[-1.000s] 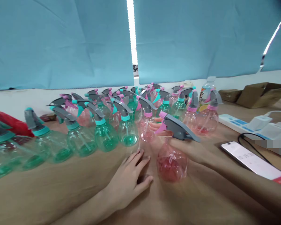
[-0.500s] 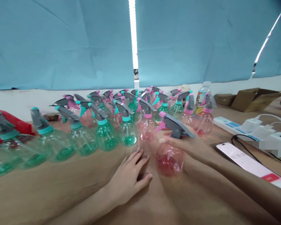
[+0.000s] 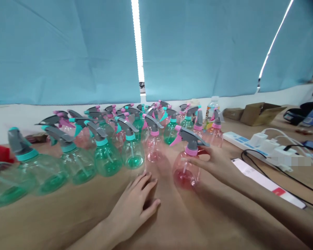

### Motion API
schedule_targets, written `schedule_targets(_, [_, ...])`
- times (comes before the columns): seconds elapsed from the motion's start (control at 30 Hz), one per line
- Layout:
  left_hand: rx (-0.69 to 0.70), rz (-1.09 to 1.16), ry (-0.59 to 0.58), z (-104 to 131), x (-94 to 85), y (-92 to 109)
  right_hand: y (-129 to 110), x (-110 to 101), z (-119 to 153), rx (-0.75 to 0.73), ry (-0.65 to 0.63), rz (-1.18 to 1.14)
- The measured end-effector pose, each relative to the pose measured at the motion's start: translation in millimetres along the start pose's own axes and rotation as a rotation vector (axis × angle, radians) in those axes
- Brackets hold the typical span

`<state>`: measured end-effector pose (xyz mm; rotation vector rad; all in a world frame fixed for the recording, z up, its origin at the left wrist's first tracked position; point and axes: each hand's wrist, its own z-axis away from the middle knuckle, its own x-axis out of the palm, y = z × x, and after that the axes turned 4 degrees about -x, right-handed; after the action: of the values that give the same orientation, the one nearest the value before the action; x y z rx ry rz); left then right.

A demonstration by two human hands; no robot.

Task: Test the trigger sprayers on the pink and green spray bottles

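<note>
A pink spray bottle (image 3: pixel 181 175) with a grey and pink trigger head stands upright on the table in front of me. My right hand (image 3: pixel 212 160) is around its upper body from the right, thumb across the near side and fingers partly hidden behind. Flat on the wooden table, my left hand (image 3: pixel 137 201) rests with its fingers apart, to the left of that bottle and touching none. Nearest to its fingertips are a green spray bottle (image 3: pixel 133 158) with a turquoise collar and another pink spray bottle (image 3: pixel 154 147).
Several more green and pink spray bottles (image 3: pixel 106 159) crowd the table's far side and left. To the right are a phone (image 3: pixel 266 180), a white power strip (image 3: pixel 240 140) with chargers and cables, and an open cardboard box (image 3: pixel 259 114). A labelled drink bottle (image 3: pixel 212 107) stands behind.
My view has turned to the right, so the scene sits further left. My right hand has shifted from the pink spray bottle's neck down to its side. My left hand stays on the table.
</note>
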<state>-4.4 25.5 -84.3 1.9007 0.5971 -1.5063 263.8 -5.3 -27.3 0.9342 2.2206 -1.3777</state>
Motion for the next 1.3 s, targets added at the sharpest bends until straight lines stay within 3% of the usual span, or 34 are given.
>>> schedule_targets(0.13, [0.048,0.029,0.063,-2,8.0,-6,12,7,-23,-0.025,0.018,-0.018])
schedule_targets(0.37, [0.094,0.038,0.070,-11,14.4,-6,22,21,-54,-0.076,0.088,0.088])
schedule_targets(0.73, [0.133,0.025,-0.001,-33,12.6,9,32,31,-80,-0.101,0.130,0.224])
schedule_targets(1.13, [0.154,0.051,-0.027,-54,18.9,18,47,41,-85,-0.101,0.179,0.349])
schedule_targets(1.3, [0.150,0.074,-0.061,-64,18.6,28,35,24,-64,-0.086,0.182,0.325])
